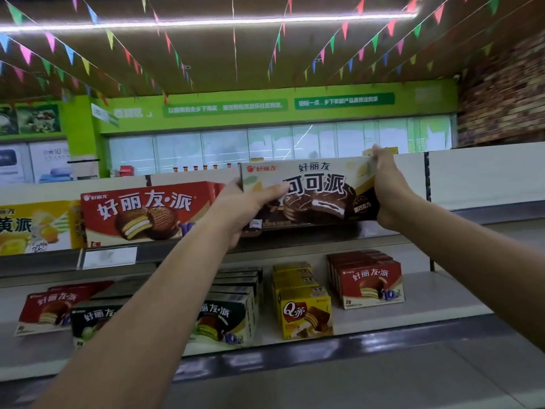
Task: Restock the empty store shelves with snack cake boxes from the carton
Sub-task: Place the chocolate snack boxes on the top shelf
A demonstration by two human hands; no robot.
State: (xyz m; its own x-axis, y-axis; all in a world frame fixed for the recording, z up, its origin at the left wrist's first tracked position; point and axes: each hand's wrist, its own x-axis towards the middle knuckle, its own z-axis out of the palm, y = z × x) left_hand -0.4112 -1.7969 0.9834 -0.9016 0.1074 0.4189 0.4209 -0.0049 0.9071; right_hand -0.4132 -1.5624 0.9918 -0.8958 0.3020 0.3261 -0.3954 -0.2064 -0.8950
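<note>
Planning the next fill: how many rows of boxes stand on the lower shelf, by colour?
Red rows: 2
Black-and-green rows: 2
Yellow rows: 1
Total: 5

Both forearms are bare along their whole visible length, slim and smooth, the left one taking up more of the view than the right. The left hand (244, 211) and the right hand (389, 193) are bare as well, fingers and wrists uncovered.

Bright ceiling strip light (206, 23) glares; green-tinted, softly blurred, edges bowed by wide-angle.
</note>
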